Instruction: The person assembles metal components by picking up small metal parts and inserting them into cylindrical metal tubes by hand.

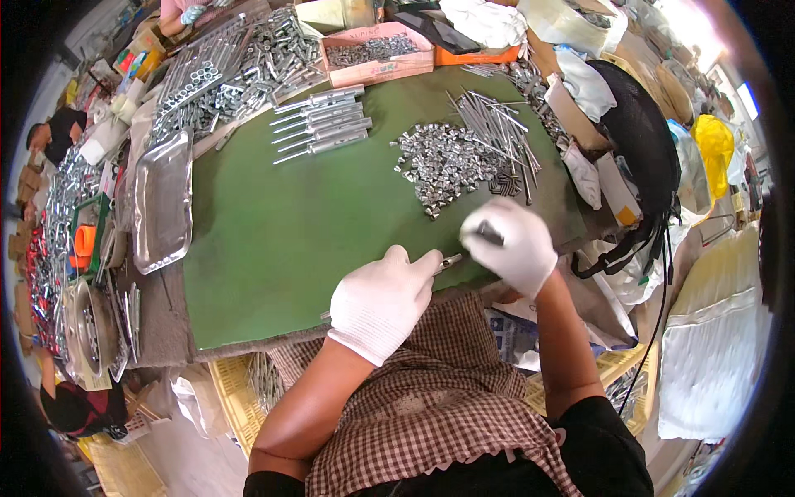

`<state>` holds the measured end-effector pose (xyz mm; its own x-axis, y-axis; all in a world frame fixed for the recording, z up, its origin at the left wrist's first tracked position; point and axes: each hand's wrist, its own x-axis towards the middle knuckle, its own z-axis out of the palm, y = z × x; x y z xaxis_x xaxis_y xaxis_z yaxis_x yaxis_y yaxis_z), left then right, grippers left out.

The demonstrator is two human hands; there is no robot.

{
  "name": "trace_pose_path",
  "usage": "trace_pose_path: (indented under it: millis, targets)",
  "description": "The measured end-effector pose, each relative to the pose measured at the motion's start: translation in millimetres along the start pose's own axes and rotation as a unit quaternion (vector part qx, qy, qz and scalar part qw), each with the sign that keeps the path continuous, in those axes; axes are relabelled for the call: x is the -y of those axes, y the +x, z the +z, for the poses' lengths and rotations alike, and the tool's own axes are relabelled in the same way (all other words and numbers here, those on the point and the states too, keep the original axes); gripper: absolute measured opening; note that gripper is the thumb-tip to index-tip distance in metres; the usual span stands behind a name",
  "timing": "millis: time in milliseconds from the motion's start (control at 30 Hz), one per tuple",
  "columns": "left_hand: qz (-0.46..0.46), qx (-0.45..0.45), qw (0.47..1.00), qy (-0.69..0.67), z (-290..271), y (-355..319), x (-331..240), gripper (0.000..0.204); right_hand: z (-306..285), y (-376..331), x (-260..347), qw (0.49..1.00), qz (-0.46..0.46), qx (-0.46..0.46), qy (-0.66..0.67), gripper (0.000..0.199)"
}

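My left hand (383, 300), in a white knit glove, is closed round a slim silver metal part. One end of this metal part (450, 262) pokes out past the fingertips toward my other hand. My right hand (520, 248), also gloved and a little blurred, has its fingers curled round a small dark piece (490, 233) whose kind I cannot make out. It is just right of the metal part's end. Beyond both hands lie a heap of small shiny metal pieces (443, 161), several dark pins (505, 184) and a pile of thin rods (501, 124).
On the green mat (248, 248), silver tubes with thin rods (331, 124) lie in a row. A metal tray (163, 203) is at left; a pink box (377, 56) of small parts stands at the back. A black bag (638, 132) hangs at right. Other people work at far left.
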<state>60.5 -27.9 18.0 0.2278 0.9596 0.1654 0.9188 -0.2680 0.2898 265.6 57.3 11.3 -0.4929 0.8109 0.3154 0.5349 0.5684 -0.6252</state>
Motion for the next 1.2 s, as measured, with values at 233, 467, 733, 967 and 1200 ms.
trace_pose_path:
  millis: [233,467,733,967,1200]
  targets:
    - [-0.006,0.036,0.999,0.004,-5,2,-2,0.020,16,-19,21,0.998,-0.032,0.034,-0.036,0.011]
    - [0.024,0.013,0.999,0.022,-1,-3,1,0.029,19,-18,25,0.995,0.072,0.067,-0.028,0.010]
    - [0.030,0.027,0.999,0.027,-5,1,0,0.030,29,-6,22,0.922,0.082,-0.042,0.376,0.020]
    - [0.018,0.068,0.997,0.011,-10,6,-1,0.023,53,13,25,0.634,0.123,-0.132,0.752,0.054]
    - [0.026,0.081,0.996,0.039,-13,8,-9,0.015,64,1,28,0.724,0.064,-0.147,0.671,0.058]
